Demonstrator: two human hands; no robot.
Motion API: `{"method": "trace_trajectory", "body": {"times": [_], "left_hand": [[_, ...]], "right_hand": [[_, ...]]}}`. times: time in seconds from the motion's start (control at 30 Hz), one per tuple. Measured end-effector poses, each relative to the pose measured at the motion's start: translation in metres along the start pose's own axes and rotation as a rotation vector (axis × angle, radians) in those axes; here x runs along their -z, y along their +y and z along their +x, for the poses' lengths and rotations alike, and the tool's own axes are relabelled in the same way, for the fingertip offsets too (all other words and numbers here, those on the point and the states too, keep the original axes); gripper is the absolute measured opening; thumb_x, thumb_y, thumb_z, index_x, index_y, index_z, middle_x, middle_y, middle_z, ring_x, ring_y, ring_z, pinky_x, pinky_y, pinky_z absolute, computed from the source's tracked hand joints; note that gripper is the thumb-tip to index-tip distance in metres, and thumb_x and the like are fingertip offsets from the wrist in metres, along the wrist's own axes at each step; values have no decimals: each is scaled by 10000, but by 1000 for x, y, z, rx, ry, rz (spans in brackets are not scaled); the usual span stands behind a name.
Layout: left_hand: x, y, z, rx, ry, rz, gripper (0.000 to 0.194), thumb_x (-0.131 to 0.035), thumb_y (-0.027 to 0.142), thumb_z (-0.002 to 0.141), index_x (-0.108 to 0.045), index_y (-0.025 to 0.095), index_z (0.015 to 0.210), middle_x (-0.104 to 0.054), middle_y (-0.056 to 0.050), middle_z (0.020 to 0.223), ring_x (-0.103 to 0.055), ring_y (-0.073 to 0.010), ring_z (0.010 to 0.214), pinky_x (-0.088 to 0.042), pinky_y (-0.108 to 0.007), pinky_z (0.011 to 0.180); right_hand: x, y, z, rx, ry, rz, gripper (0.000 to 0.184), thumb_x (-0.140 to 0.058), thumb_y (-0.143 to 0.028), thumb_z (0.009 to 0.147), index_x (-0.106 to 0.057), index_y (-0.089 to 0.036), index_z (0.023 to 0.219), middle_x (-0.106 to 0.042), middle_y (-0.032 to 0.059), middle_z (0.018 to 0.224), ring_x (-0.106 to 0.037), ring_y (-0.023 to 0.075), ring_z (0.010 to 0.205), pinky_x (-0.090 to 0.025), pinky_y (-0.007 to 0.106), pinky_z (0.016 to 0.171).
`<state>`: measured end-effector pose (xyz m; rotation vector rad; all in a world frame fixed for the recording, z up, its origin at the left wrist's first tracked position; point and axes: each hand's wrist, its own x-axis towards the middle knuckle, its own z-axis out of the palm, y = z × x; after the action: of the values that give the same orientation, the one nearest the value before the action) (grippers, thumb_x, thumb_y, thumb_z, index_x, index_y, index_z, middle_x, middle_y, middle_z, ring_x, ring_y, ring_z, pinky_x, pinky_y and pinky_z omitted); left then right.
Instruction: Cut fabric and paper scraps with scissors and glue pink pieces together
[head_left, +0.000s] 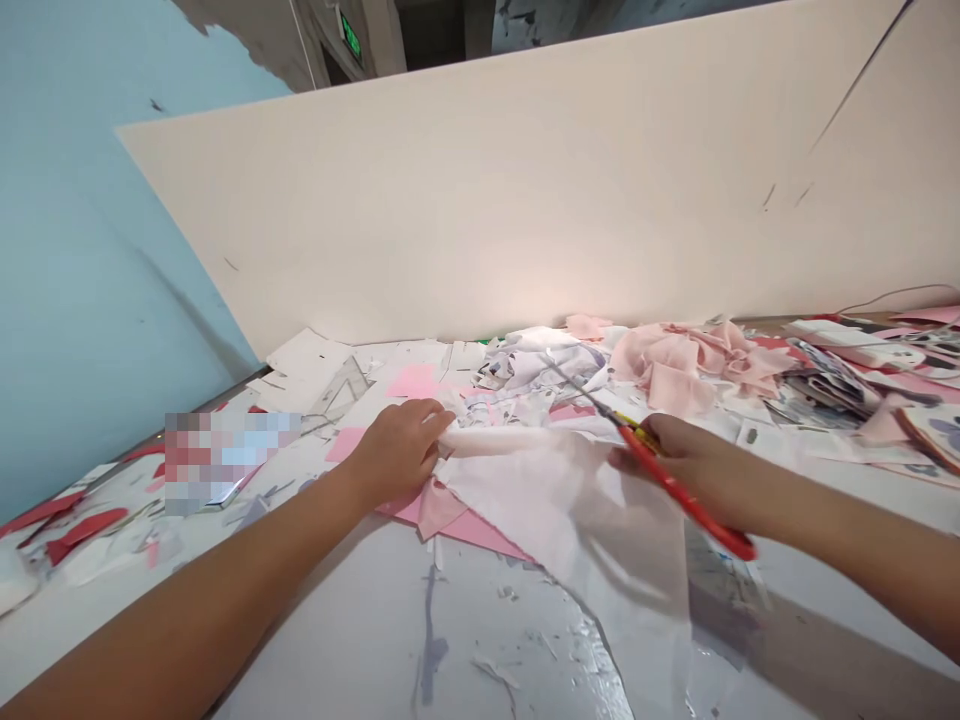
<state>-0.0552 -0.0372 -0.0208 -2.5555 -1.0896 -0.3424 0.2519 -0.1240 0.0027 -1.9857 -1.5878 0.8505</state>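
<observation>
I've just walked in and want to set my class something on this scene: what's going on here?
A person at a scrap-strewn table is handling a pale cloth. The left hand is at its folded edge; the right hand, near its other end, holds red-handled scissors with the blades pointing away from the person. A pink sheet lies partly under the cloth, and crumpled pink fabric lies farther back.
</observation>
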Motion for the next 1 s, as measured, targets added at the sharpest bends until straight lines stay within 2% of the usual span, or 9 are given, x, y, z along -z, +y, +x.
{"method": "trace_trajectory", "body": {"times": [0.17, 0.27, 0.37, 0.43, 0.57, 0.67, 0.77, 0.87, 1.0], "left_hand": [[-6, -7, -2, -46, -61, -45, 327, -418, 112, 713, -481, 183, 1026, -608, -54, 774, -533, -191, 693, -335, -303, 615], [-7, -10, -3, -107, -13, -48, 279, -456, 104, 664, -468, 182, 932, -547, -15, 665, -454, -150, 567, -284, -262, 525], [-8, -10, -5, -214, 102, 5, 209, -383, 20, 676, -466, 192, 762, -469, 8, 606, -362, -123, 502, -220, -244, 474], [-7, -8, -6, -258, 114, 13, 220, -363, -5, 674, -464, 188, 704, -458, 2, 625, -349, -119, 507, -212, -239, 463], [-3, 2, -7, -204, -36, -129, 182, -362, 35, 721, -469, 179, 689, -493, -3, 687, -405, -112, 565, -291, -221, 485], [0, 13, -8, -159, -104, -200, 183, -355, 61, 743, -457, 177, 645, -490, 5, 649, -416, -111, 556, -333, -227, 502], [1, 27, -9, -149, 83, -148, 163, -388, 67, 724, -479, 163, 629, -555, -65, 820, -494, -163, 721, -399, -290, 616], [1, 43, -13, -245, 303, -115, 95, -464, 88, 701, -537, 148, 702, -511, -133, 1086, -463, -251, 957, -390, -397, 781], [-3, 54, -17, -349, 204, -267, 133, -475, 96, 729, -562, 163, 804, -557, -86, 1009, -480, -201, 892, -388, -360, 784]], "right_hand": [[-32, 13, 18, 66, 186, -451, 301, -504, -464, 716, -439, -192, 826, -602, 113, 849, -578, 239, 649, -368, 306, 492], [-32, 26, 40, 152, 244, -563, 239, -475, -400, 734, -433, -185, 830, -606, 131, 890, -579, 278, 808, -391, 327, 578], [-24, 33, 59, 185, 231, -572, 263, -468, -417, 730, -442, -192, 863, -599, 125, 952, -570, 286, 870, -402, 326, 594], [-17, 35, 71, 210, 206, -570, 287, -460, -441, 729, -442, -195, 875, -593, 124, 971, -574, 282, 857, -412, 323, 578], [-5, 37, 91, 309, 131, -555, 326, -518, -471, 690, -446, -196, 848, -585, 123, 988, -557, 273, 896, -439, 324, 650], [1, 34, 104, 377, 107, -544, 267, -548, -384, 681, -461, -198, 853, -581, 111, 983, -531, 269, 956, -433, 331, 742], [5, 28, 112, 418, 122, -533, 198, -538, -309, 688, -488, -210, 853, -584, 89, 996, -510, 283, 1001, -409, 360, 802], [15, 22, 111, 415, 126, -501, 206, -519, -307, 713, -507, -222, 901, -595, 65, 1005, -535, 275, 967, -415, 362, 788], [38, 16, 85, 368, 98, -444, 260, -549, -369, 720, -496, -216, 923, -608, 57, 932, -579, 242, 837, -447, 319, 678]]}}
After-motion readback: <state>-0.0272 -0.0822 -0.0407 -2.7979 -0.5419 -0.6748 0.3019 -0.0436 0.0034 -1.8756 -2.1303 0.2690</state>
